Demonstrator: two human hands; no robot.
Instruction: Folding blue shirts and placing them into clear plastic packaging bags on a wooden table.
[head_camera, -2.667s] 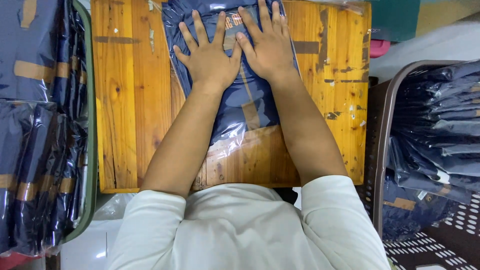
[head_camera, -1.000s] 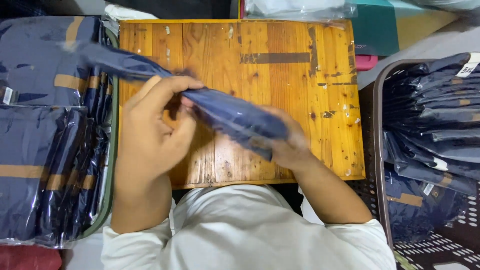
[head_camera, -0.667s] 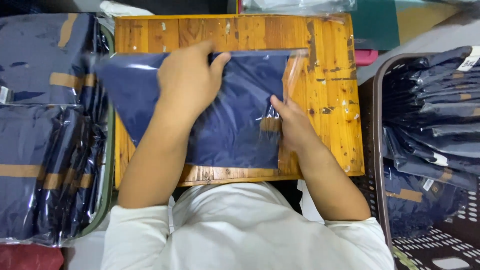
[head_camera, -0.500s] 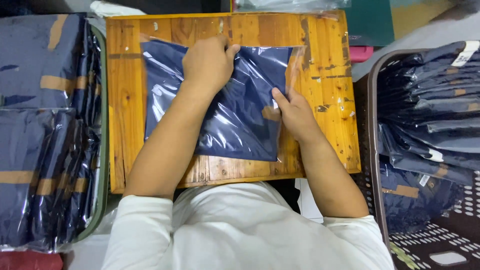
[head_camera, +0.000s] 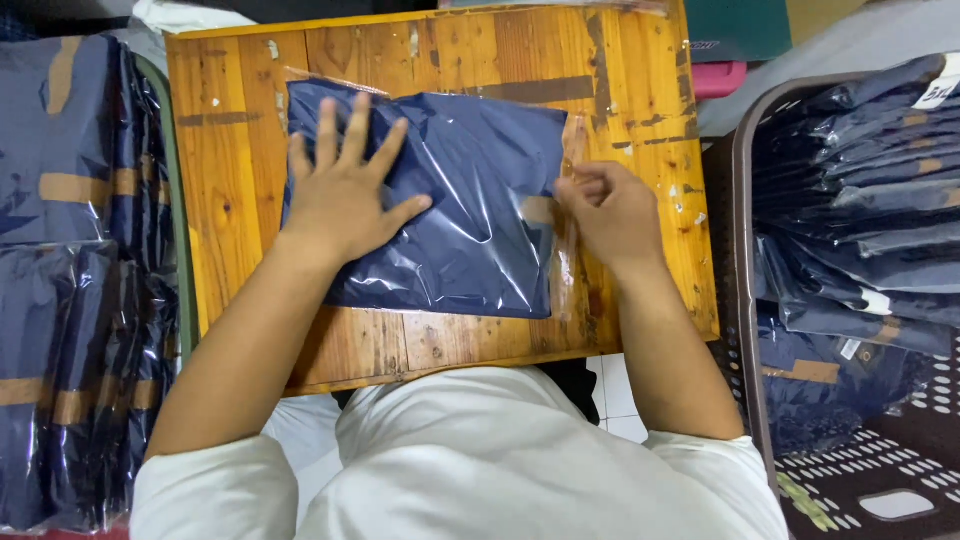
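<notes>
Navy garment in its clear bag now lies flat mid-tabletop; left hand has spread to press it, right hand pinches the bag's flap at the right edge, sealing seemingly underway.

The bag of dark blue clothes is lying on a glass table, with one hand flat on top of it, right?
Not quite. The head view shows the bag lying on a wooden table, not a glass one. The rest holds: the left hand lies flat on top of it.
</notes>
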